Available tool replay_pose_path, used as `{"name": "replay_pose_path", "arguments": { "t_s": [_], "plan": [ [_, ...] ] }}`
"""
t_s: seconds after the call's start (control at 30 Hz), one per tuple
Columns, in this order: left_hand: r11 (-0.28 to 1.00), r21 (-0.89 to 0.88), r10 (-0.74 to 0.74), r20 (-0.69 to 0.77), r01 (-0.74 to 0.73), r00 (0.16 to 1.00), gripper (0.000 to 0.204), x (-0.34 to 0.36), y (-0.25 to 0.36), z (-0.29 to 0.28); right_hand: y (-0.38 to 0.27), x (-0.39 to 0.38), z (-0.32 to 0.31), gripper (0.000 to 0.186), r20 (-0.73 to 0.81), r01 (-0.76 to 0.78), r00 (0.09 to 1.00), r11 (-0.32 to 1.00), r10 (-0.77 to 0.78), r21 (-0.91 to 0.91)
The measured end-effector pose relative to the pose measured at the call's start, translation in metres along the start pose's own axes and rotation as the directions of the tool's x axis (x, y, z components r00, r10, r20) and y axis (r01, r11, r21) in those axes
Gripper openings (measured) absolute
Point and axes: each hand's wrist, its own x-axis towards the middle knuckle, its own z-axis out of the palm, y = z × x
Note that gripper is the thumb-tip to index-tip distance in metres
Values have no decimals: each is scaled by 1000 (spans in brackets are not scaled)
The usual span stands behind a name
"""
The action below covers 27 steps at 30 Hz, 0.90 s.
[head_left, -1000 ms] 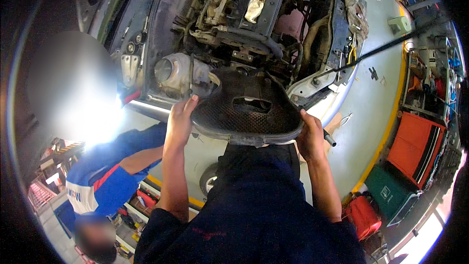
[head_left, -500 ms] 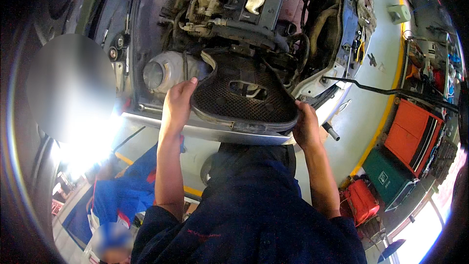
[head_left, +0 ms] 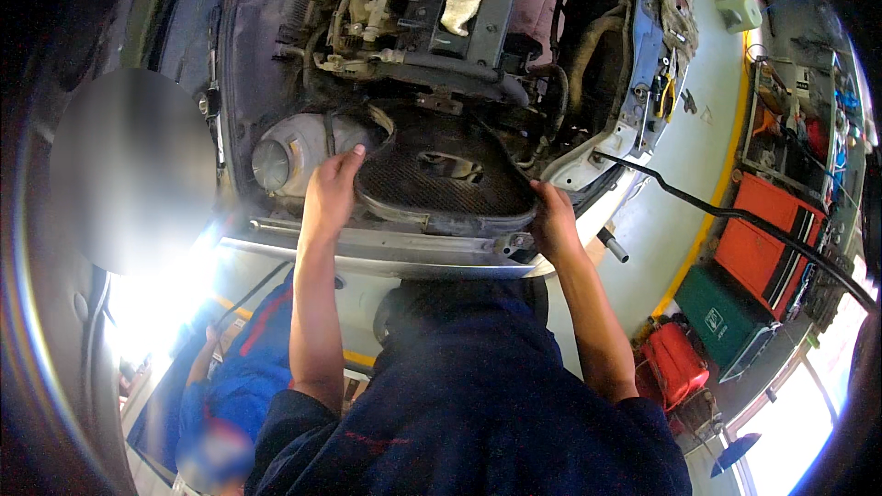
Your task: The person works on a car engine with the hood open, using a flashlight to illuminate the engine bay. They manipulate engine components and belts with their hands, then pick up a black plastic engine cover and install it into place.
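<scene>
A big, dark, curved panel with a mesh face and a grey rim (head_left: 441,186) sits at the near edge of the open engine bay, just past the pale front bar of the car (head_left: 386,253). The left hand (head_left: 331,193) grips its left rim, fingers curled over the top edge. The right hand (head_left: 551,220) wraps around its right corner, fingers tucked under. The panel looks stiff and wide, maybe a bit heavy, and likely dusty, not slippery. The two side rims look like the best spots to hold; the mesh middle looks thin and could bend. A round silver metal part (head_left: 285,156) sits just left of it.
</scene>
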Motion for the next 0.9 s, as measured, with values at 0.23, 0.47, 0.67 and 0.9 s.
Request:
{"name": "replay_pose_path", "arguments": {
  "t_s": [0.23,0.47,0.67,0.9],
  "plan": [
    [993,46,-114,80,110,990,62,27,11,6,-21,25,11,38,134,-50,990,998,55,-35],
    [976,-82,-189,159,204,969,73,53,12,14,-44,41,38,42,147,-77,985,995,85,-61],
    [951,-200,-197,196,236,961,78,72,13,29,-45,74,43,43,201,-131,970,990,140,-58],
    [902,-303,-258,191,307,947,82,90,1,44,-6,134,25,43,69,-23,997,960,44,-280]
  ]
}}
